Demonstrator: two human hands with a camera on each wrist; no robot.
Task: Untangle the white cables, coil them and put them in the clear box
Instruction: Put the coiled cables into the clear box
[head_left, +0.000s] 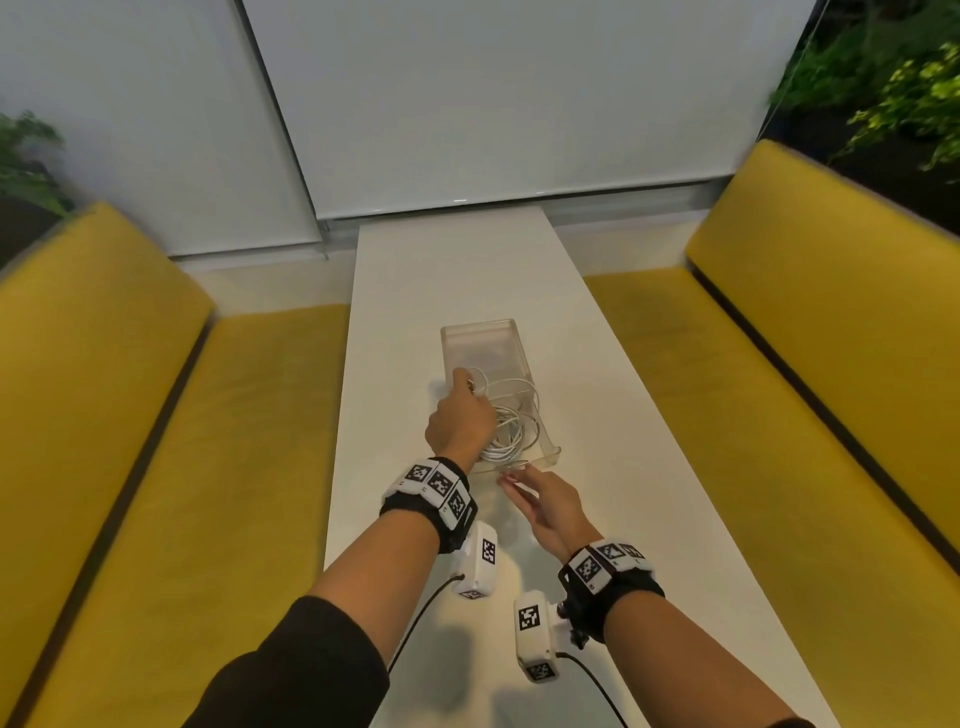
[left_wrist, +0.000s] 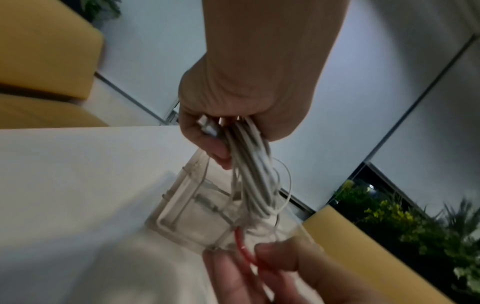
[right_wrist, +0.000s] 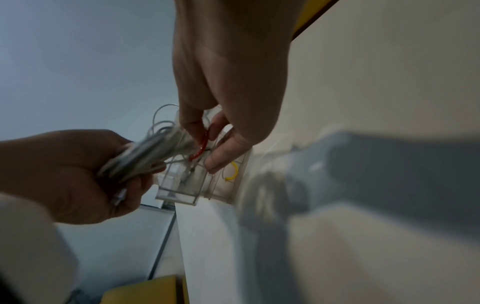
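A coil of white cables (head_left: 511, 426) hangs over the clear box (head_left: 478, 325), gripped by my left hand (head_left: 467, 387). In the left wrist view the fingers of that hand (left_wrist: 223, 139) curl round the bundled cables (left_wrist: 252, 174), and a silver plug sticks out by the thumb. My right hand (head_left: 511, 480) is at the box's near end. Its thumb and fingers (right_wrist: 207, 133) pinch a red band (right_wrist: 201, 147) close to the coil's lower end. The same red band (left_wrist: 242, 248) shows in the left wrist view. Another cable lies in the box (left_wrist: 168, 207).
The box stands mid-way along a narrow white table (head_left: 467, 270). A yellow band (right_wrist: 232, 171) lies in a small end compartment of the box (right_wrist: 179, 195). Yellow benches (head_left: 156, 467) (head_left: 779, 389) flank the table, with white blinds behind and plants (head_left: 893, 93) at the corners.
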